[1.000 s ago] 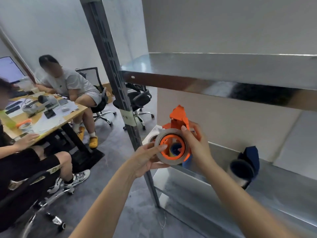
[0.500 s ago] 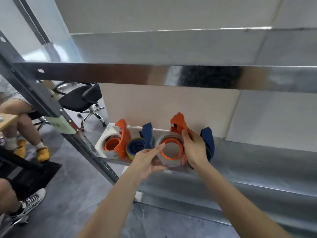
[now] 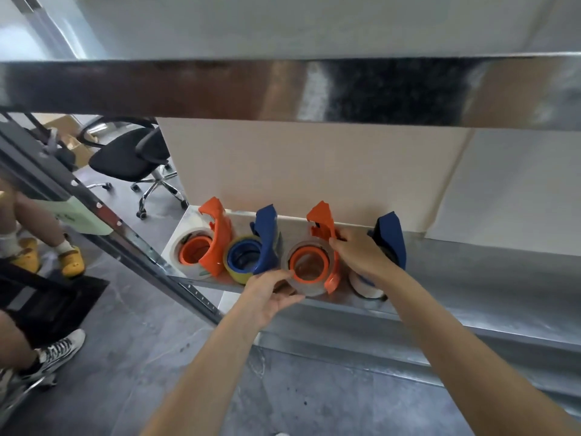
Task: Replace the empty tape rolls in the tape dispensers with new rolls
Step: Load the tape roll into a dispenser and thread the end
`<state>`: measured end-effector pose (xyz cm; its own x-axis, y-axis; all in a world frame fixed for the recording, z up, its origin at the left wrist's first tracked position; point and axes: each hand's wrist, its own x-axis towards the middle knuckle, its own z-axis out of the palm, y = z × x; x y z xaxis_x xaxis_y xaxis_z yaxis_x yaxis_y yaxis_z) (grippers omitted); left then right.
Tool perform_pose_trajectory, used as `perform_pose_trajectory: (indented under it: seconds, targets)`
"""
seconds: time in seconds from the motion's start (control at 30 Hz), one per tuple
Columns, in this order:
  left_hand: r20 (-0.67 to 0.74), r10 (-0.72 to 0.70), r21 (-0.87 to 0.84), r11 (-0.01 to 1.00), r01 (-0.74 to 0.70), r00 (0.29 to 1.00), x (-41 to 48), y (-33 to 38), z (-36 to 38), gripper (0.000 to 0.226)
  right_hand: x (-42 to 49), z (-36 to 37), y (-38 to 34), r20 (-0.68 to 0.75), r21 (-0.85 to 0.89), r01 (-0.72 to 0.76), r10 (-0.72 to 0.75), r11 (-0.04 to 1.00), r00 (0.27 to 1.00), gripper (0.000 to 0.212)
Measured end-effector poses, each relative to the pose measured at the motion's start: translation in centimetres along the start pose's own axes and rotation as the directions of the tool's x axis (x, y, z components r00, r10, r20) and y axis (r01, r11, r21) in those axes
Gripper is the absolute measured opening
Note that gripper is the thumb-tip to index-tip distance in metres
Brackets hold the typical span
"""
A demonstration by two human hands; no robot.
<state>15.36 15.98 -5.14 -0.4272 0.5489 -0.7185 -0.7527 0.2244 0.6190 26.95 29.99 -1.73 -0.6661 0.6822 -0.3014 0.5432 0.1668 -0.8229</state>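
**Q:** What changed in the last second?

**A:** Your left hand (image 3: 267,297) pinches the near rim of the clear tape roll (image 3: 314,289), and your right hand (image 3: 361,256) is clamped round the orange plastic tape dispenser (image 3: 323,221). You had it held in mid-air; it now sits on the steel shelf (image 3: 471,278).

**Q:** Meaning?

**A:** It's probably reloaded and parked, third in the row, with a blue plastic dispenser (image 3: 391,237) just beside it.

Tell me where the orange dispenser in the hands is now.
In the head view, the orange dispenser is on the lower shelf, between the left blue dispenser and the right blue dispenser, gripped by the left hand and right hand.
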Motion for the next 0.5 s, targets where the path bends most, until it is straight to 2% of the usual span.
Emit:
perform_pose_trajectory:
  seconds: [0.17,0.33,0.5]
  targets:
    - [-0.029,0.016,0.059,0.998,-0.015,0.999,-0.1,-0.2,0.3,0.03,0.9,-0.2,0.7,0.02,-0.142,-0.011,0.014,0.99,1.0,0.025]
    - [-0.09,0.018,0.082,0.997,-0.011,0.996,-0.3,0.1,0.5,0.034,1.3,0.4,1.3,-0.007,-0.213,-0.024,0.023,0.977,1.0,0.036]
    - [-0.138,0.05,0.094,0.995,-0.037,0.989,-0.4,0.2,0.5,0.038,1.9,0.1,1.6,-0.081,-0.274,0.023,-0.047,0.961,0.996,0.038]
